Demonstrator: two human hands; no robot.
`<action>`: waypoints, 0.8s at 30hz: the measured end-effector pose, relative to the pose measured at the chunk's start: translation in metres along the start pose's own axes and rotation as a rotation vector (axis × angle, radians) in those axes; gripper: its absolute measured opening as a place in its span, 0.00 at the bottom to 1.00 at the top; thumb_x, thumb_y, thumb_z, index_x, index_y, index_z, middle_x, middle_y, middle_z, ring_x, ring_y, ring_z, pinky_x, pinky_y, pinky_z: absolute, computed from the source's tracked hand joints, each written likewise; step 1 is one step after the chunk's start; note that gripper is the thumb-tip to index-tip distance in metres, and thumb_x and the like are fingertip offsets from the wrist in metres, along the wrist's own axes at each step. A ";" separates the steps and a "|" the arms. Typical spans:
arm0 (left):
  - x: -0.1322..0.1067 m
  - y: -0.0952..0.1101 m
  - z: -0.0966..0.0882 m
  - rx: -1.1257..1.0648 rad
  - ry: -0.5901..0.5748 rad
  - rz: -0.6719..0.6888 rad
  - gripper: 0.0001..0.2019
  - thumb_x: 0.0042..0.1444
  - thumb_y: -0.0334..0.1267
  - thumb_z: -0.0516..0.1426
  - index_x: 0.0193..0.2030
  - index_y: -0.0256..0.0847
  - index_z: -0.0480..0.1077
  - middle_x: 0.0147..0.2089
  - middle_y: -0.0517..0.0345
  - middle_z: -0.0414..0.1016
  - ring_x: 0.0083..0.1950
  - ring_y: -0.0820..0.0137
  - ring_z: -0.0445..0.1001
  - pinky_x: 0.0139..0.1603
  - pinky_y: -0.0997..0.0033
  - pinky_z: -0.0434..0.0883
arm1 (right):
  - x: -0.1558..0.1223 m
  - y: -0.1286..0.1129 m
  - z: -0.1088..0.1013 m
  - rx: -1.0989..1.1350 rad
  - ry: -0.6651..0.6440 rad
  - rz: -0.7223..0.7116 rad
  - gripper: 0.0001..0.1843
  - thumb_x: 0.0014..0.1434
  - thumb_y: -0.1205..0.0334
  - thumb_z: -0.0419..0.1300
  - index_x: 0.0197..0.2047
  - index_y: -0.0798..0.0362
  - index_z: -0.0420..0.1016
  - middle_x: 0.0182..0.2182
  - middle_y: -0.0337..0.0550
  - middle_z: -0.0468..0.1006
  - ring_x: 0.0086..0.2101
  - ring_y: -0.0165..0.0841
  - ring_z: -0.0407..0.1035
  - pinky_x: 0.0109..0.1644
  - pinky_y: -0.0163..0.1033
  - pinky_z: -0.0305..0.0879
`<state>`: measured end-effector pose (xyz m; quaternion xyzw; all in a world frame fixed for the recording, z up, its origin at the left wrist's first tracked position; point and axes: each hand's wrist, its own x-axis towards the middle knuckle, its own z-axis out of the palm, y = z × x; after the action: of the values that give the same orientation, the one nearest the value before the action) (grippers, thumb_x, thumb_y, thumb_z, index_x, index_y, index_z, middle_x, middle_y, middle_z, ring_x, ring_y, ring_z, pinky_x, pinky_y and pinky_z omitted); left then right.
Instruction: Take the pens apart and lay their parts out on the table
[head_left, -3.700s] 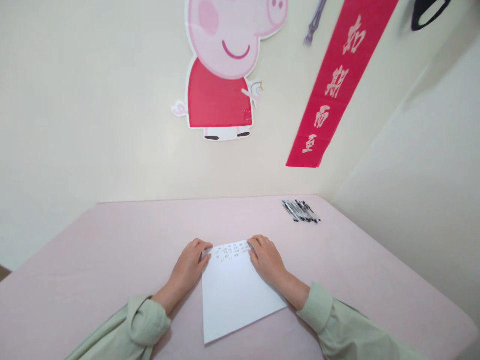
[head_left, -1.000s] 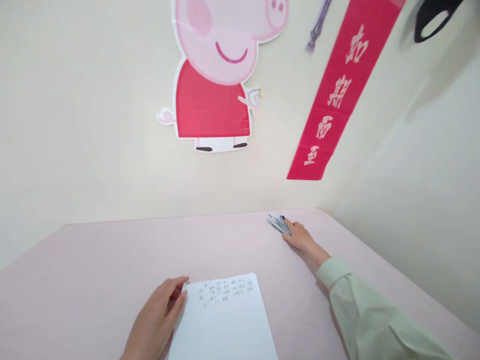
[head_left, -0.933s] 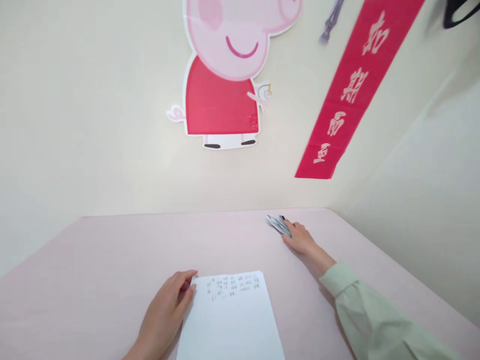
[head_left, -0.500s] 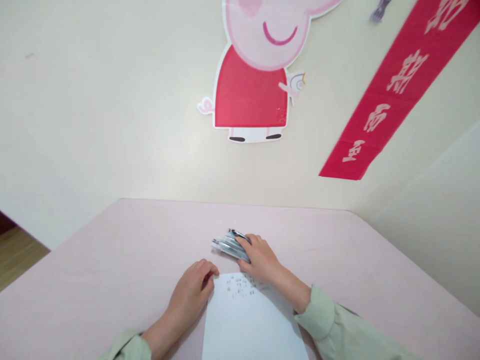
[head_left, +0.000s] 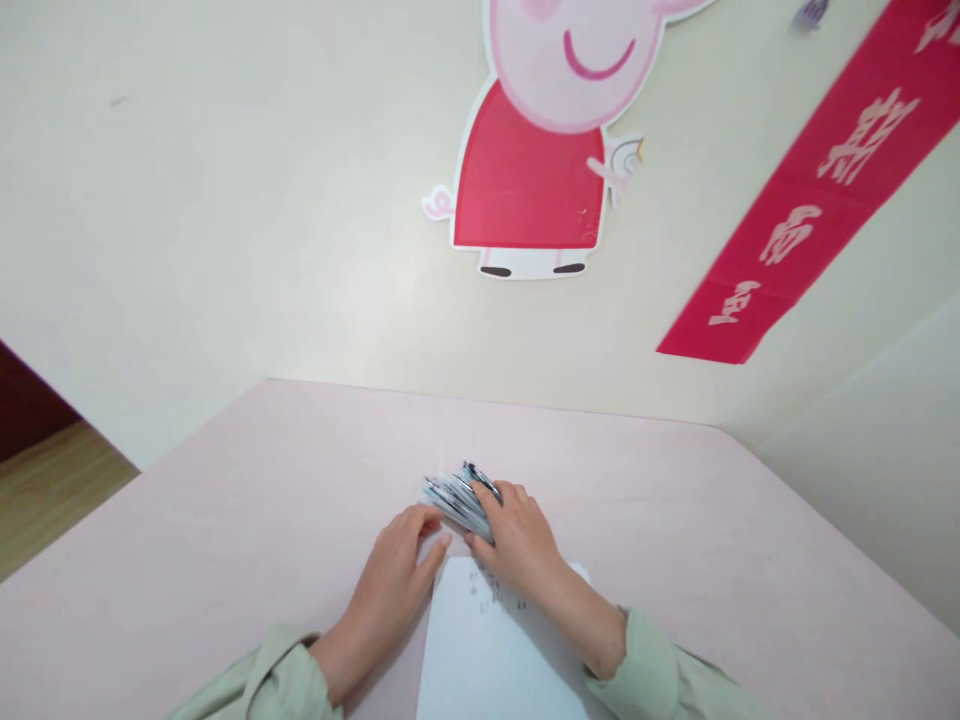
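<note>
In the head view, your right hand (head_left: 523, 535) was clamped around a bundle of pens (head_left: 456, 502), just past the far edge of the handwritten paper (head_left: 484, 660) on the pink table (head_left: 187, 560). Your left hand (head_left: 394, 570), thumb and fingers apart, was beside the pens; whether its fingertips touched them was unclear.

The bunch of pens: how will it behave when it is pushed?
The pens look slim and straight, so probably stiff and apt to roll. Nothing visible ties them, so they may fan out if the right hand loosens.
</note>
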<state>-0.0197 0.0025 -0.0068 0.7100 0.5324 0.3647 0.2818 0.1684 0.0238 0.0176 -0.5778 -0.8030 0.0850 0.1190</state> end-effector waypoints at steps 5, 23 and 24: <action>0.009 -0.012 0.002 -0.029 0.148 -0.054 0.21 0.59 0.43 0.52 0.57 0.37 0.62 0.54 0.43 0.71 0.56 0.59 0.69 0.59 0.51 0.65 | 0.017 -0.030 0.005 0.037 -0.034 0.006 0.34 0.56 0.50 0.58 0.63 0.51 0.61 0.53 0.56 0.69 0.51 0.49 0.62 0.52 0.51 0.61; 0.016 -0.039 -0.071 0.751 0.137 -0.231 0.31 0.56 0.43 0.56 0.66 0.40 0.56 0.69 0.35 0.52 0.66 0.49 0.60 0.58 0.53 0.64 | 0.066 -0.091 0.060 1.159 -0.254 -0.288 0.39 0.53 0.72 0.54 0.68 0.49 0.53 0.61 0.48 0.65 0.59 0.38 0.61 0.63 0.47 0.56; 0.016 -0.036 -0.071 0.785 0.122 -0.232 0.31 0.56 0.42 0.55 0.66 0.40 0.56 0.69 0.36 0.54 0.66 0.50 0.60 0.58 0.54 0.65 | 0.066 -0.089 0.063 1.192 -0.250 -0.268 0.37 0.53 0.72 0.53 0.67 0.49 0.54 0.60 0.48 0.66 0.58 0.37 0.63 0.62 0.47 0.58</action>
<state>-0.0948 0.0291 0.0086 0.6760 0.7232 0.1411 -0.0030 0.0496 0.0582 -0.0124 -0.2921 -0.6910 0.5697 0.3357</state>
